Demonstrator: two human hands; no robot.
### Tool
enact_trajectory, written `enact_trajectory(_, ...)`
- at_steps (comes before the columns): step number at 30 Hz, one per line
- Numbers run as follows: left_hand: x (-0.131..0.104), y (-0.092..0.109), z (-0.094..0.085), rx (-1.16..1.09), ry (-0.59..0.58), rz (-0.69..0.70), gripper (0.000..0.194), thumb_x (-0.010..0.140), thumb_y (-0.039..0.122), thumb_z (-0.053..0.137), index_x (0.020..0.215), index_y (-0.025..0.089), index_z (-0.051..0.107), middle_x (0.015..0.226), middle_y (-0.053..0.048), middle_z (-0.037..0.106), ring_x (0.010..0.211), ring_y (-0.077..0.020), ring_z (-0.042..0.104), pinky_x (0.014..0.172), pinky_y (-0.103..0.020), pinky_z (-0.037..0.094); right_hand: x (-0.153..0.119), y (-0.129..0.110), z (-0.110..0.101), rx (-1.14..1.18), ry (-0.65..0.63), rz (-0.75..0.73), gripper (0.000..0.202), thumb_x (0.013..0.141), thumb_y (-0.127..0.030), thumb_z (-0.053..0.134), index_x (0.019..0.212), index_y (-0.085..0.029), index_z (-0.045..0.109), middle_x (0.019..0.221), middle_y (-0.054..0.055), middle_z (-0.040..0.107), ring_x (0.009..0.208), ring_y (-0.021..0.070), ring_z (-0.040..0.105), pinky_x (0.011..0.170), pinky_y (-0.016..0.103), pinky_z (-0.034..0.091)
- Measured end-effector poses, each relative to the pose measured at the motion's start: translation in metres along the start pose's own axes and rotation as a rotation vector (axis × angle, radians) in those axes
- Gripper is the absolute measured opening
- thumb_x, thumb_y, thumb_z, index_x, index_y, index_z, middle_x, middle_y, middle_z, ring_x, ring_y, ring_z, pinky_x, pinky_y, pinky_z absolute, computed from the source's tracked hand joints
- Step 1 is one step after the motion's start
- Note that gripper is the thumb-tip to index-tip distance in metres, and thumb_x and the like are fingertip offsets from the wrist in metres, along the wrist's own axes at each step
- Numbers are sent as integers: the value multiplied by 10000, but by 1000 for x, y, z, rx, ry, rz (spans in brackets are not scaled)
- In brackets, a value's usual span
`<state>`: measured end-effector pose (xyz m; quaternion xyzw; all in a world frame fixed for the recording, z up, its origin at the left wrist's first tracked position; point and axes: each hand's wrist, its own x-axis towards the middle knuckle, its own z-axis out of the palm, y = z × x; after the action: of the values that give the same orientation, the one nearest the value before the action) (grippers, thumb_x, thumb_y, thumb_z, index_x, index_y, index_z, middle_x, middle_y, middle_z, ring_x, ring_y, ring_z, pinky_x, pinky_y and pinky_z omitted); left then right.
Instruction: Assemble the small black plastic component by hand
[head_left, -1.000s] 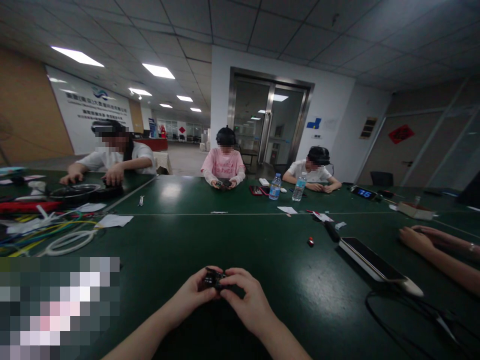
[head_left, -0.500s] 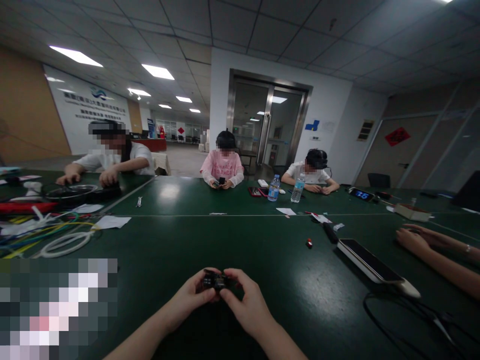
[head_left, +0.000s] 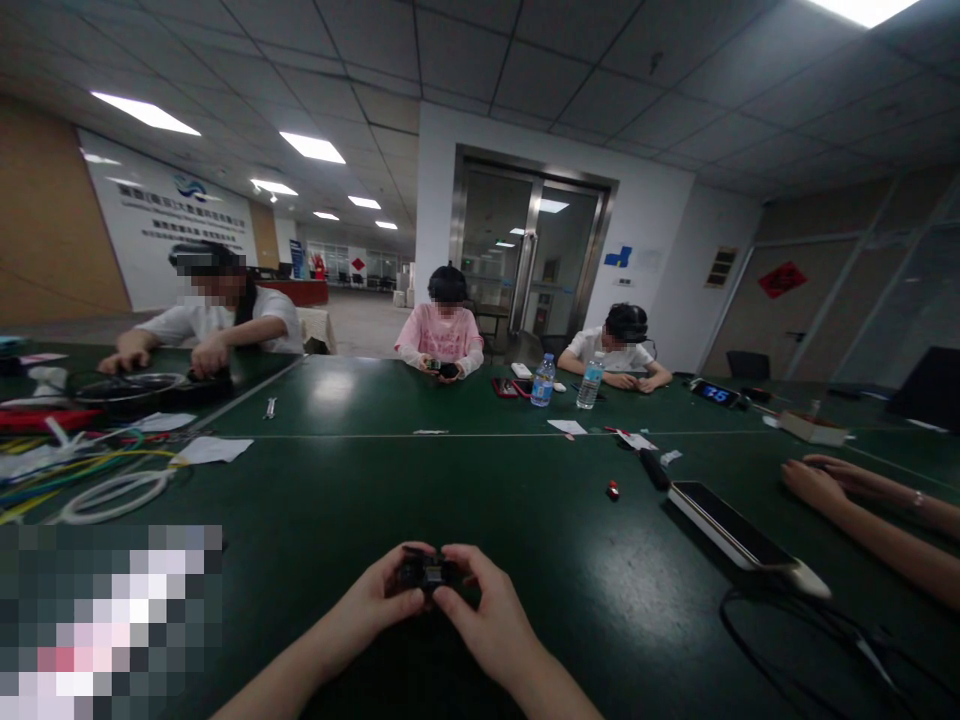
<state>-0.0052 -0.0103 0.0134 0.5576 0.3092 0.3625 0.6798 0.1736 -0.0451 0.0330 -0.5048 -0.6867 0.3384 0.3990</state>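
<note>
A small black device [head_left: 433, 571] is held between my two hands above the green table, near its front edge. Its exact kind is too dark and small to make out. My left hand [head_left: 386, 585] is closed on its left side, with the thumb along the near edge. My right hand [head_left: 480, 600] grips the right side, its thumb in front and fingers behind. Fingers cover much of the device on both sides.
Beyond my hands, a small red item [head_left: 613, 490] lies on the green table [head_left: 337, 500]. To the right are a white-edged flat device [head_left: 731, 525], a black cable [head_left: 757, 620] and another person's hands [head_left: 817, 485]. Coiled cables [head_left: 116, 495] lie left; two bottles [head_left: 543, 380] stand farther back.
The black device has turned slightly in my fingers, and both hands still hold it. The whole view has shifted a little. Across the table, the person in pink has tilted the object in their hands.
</note>
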Motion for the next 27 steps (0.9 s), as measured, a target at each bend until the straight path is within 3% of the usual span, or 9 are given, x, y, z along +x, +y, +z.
enact_trajectory(9,0,4,2,23,0,-15,405,669,316,693,1037,213,560,948,-44,643,811,-202,581,776,-362,425,-2,1,0,1,-9,-3,343,755,-231,577,1095,-261,545,1077,17,613,1014,213,568,861,345,450)
enact_trajectory(17,0,4,0,27,-44,-4,418,684,271,685,1076,216,553,1027,-65,653,963,-240,566,857,-397,409,-1,2,1,-2,9,1,351,745,-212,579,1092,-259,548,1063,22,613,980,201,572,854,340,456)
enact_trajectory(27,1,1,-2,39,-15,-29,420,671,275,697,1063,227,556,1007,-53,652,900,-227,585,821,-388,425,0,1,0,-16,-2,-39,276,751,-201,571,1022,-248,594,1020,26,628,935,198,583,814,329,462)
